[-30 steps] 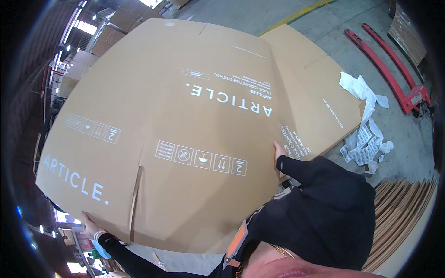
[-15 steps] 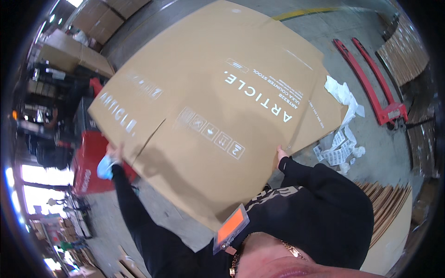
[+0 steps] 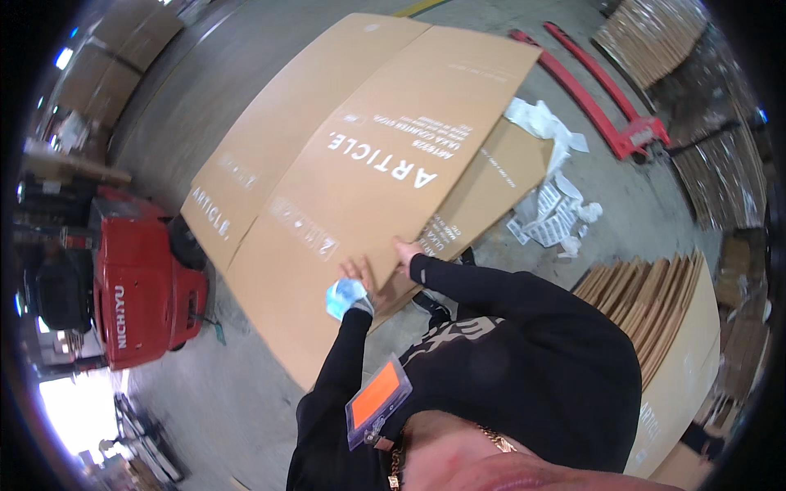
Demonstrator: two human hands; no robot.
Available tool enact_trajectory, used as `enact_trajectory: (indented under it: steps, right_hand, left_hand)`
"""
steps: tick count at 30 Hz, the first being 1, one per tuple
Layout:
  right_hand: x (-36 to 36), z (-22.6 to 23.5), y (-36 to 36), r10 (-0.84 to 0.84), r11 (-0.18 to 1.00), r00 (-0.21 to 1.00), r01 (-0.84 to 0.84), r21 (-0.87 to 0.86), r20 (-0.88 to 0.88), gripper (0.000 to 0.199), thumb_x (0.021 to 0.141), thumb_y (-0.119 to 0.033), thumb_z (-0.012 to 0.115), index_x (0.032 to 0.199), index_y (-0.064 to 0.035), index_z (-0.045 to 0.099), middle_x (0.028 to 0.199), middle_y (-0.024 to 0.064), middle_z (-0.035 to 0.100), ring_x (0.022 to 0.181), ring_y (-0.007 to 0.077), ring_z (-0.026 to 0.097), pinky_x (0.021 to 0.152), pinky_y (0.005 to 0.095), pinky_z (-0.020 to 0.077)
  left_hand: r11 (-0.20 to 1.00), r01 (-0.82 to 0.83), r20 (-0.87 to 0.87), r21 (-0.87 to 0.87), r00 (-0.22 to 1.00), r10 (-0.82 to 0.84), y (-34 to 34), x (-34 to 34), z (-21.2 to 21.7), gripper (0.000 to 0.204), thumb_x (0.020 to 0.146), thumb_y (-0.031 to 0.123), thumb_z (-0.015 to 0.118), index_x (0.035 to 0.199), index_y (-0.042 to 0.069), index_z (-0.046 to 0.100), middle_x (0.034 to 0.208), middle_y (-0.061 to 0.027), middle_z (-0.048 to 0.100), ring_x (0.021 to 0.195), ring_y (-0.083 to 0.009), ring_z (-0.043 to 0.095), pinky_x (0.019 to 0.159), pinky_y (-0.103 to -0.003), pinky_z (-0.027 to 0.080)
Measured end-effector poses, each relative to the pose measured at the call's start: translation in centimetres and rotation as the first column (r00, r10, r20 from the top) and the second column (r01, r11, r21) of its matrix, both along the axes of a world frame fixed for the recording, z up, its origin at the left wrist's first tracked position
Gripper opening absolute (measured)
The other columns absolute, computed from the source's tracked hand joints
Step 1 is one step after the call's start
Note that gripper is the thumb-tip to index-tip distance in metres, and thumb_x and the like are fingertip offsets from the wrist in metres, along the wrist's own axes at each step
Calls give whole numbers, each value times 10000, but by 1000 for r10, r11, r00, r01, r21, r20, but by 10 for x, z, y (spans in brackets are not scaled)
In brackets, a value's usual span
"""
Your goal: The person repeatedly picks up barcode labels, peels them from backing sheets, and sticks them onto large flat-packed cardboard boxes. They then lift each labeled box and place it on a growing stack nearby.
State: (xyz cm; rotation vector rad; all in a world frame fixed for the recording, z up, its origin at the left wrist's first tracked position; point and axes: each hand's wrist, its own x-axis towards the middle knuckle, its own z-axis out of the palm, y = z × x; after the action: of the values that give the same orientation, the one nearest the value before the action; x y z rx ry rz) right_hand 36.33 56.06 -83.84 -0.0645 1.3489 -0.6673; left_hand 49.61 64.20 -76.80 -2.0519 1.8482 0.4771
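Note:
A large flattened brown cardboard box (image 3: pixel 360 172) with white print lies tilted over the grey floor in front of me. My right hand (image 3: pixel 406 249) grips the near edge of its upper panel. My left hand (image 3: pixel 354 272), with a light blue band or cloth at the wrist, sits just left of it. Its fingers are on the same edge, where the upper panel overlaps the lower one. Both arms are in black sleeves. An orange badge (image 3: pixel 377 394) hangs at my chest.
A red forklift-type vehicle (image 3: pixel 139 286) stands at the left. At the upper right a red pallet jack (image 3: pixel 610 110) lies on the floor. White crumpled sheets (image 3: pixel 557 204) lie past the box. Flat cardboard stacks stand at the right (image 3: pixel 655 303) and upper right (image 3: pixel 655 37).
The box has swung away and lower, from filling the view to lying out ahead. My left hand moved from its far left edge in beside my right hand.

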Motion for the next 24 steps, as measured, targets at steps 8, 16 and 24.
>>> enact_trajectory:
  steps: [8,16,24]
  right_hand:
    - [-39,61,11,300,954,891,-271,-130,340,400,927,-431,587,1162,-108,561,1019,75,649,883,217,666,692,367,581]
    - [-215,10,-109,-389,913,902,404,-48,184,412,943,-438,573,1168,-94,576,1128,89,662,960,236,671,822,402,566]
    - [-214,-37,-114,247,945,955,-200,257,-162,350,957,-380,497,1195,-132,558,1015,78,663,831,271,686,708,490,550]
  left_hand:
    - [978,66,91,-199,995,-48,13,-3,34,917,706,85,626,1532,145,231,1585,-110,236,1438,-426,211,1095,-662,210]
    - [986,102,-119,-133,986,-118,41,-9,68,927,677,3,548,1534,152,227,1586,-100,240,1456,-423,152,1116,-658,180]
    - [958,-11,13,288,1000,7,2,0,89,910,711,33,567,1540,154,209,1598,-183,124,1455,-431,148,1113,-610,246]
